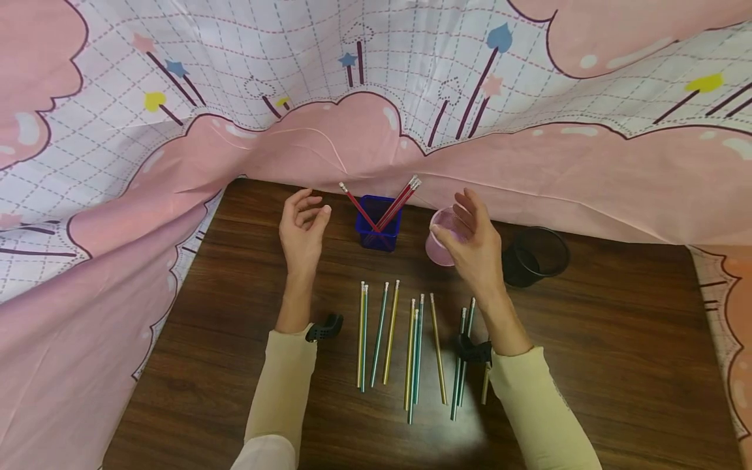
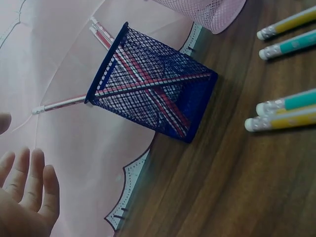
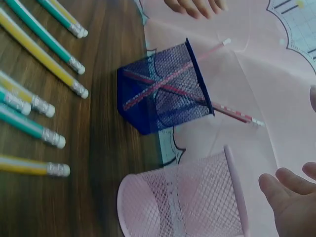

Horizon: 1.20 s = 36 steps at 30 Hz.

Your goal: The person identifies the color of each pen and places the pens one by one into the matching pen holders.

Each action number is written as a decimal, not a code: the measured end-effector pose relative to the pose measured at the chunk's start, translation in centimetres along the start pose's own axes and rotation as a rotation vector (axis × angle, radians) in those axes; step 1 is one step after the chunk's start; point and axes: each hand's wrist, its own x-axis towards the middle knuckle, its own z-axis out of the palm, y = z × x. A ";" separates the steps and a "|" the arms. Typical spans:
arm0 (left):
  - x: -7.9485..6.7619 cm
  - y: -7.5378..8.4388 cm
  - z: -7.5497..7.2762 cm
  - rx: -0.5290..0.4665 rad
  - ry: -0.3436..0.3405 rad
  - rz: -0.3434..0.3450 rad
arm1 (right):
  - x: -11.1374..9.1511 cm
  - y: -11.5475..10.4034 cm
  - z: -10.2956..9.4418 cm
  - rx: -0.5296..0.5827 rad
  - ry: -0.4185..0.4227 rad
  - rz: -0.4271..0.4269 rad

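A square blue mesh pencil cup (image 1: 378, 240) stands at the back of the table, with several red pencils (image 2: 133, 69) leaning inside it. To its left, my left hand (image 1: 303, 228) hovers with relaxed fingers and holds nothing. My right hand (image 1: 474, 245) is raised in front of a round pink mesh cup (image 3: 182, 197), partly covering it in the head view; its thumb and fingers are apart, with nothing between them. Nearer the front lie several yellow pencils (image 1: 390, 333) and teal pencils (image 1: 379, 336), their white erasers toward the cups.
A round black mesh cup (image 1: 523, 264) stands right of the pink one. The dark wooden table (image 1: 194, 352) meets a pink and white patterned cloth (image 1: 558, 176) at its back edge and sides. Part of the right-hand pencils is hidden under the right wrist.
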 end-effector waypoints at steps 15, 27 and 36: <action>-2.0 -0.8 -1.3 -0.027 0.006 -0.012 | 0.0 0.3 -1.4 -0.088 0.019 -0.002; -5.2 -1.6 -2.1 0.002 -0.010 -0.109 | 0.5 5.6 -2.8 -0.194 0.081 -0.024; -6.9 -0.4 -2.4 -0.014 -0.012 -0.180 | 0.5 6.5 -3.1 -0.319 0.047 0.028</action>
